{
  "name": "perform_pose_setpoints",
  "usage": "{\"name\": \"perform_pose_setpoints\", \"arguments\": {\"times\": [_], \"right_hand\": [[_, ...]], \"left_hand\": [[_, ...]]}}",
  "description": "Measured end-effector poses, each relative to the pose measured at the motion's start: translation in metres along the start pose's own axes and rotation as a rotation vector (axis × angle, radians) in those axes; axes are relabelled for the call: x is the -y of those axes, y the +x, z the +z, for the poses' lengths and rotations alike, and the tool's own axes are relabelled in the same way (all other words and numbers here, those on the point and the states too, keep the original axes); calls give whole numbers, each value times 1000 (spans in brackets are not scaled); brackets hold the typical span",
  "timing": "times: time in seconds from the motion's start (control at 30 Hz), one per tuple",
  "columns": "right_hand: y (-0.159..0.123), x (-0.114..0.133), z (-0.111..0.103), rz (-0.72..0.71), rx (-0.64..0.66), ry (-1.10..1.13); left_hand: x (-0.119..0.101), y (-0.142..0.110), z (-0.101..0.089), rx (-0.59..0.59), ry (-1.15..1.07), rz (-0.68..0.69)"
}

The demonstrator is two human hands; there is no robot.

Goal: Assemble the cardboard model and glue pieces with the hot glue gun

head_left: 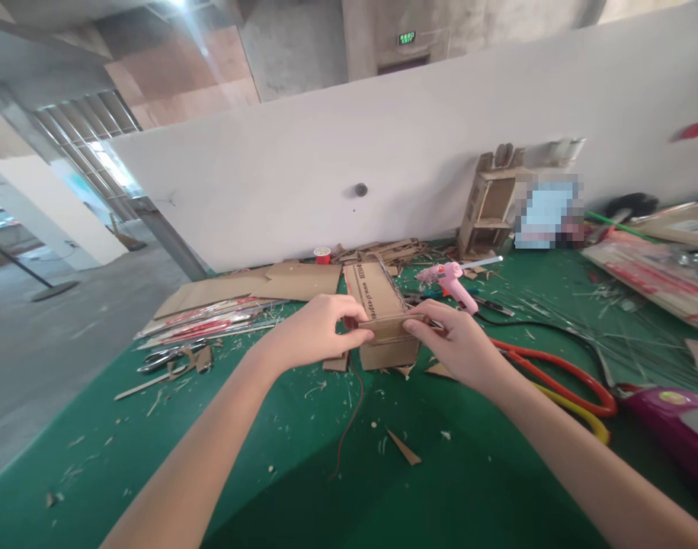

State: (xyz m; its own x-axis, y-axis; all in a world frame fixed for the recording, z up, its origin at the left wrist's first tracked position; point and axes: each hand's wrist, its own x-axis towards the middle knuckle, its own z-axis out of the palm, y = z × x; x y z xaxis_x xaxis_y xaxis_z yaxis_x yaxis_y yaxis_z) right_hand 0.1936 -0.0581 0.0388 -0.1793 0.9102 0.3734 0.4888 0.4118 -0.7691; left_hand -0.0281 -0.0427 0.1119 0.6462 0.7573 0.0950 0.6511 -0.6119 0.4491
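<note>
The left hand point(315, 332) and the right hand point(455, 343) both pinch a narrow brown cardboard strip point(390, 326) from its two ends, fingers curled over its top edge and thumbs beneath, holding it against the near end of a long brown cardboard box with printed lettering point(377, 305) that stands on the green felt-covered table point(303, 473). A thin red wire point(352, 412) trails from under the left hand toward the near table edge. Just beyond the right hand lies a pink hot-glue gun point(452, 280), and to that hand's outer side curve red and yellow handles point(566, 381) of a large tool. Beyond the left hand lie flat brown cardboard sheets point(257, 288), and further out to its side metal scissors point(166, 356) near the table's left edge. The felt nearer than both hands is open, carrying only small cardboard scraps point(405, 448).
</note>
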Motion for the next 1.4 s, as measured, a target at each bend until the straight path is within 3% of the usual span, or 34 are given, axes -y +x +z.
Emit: {"name": "perform_pose_setpoints", "arguments": {"times": [0.33, 1.4], "right_hand": [[-1, 6, -3, -7, 28, -3], [0, 1, 1, -25, 6, -39]], "left_hand": [[1, 1, 0, 54, -10, 32], [8, 2, 5, 21, -92, 75]]}}
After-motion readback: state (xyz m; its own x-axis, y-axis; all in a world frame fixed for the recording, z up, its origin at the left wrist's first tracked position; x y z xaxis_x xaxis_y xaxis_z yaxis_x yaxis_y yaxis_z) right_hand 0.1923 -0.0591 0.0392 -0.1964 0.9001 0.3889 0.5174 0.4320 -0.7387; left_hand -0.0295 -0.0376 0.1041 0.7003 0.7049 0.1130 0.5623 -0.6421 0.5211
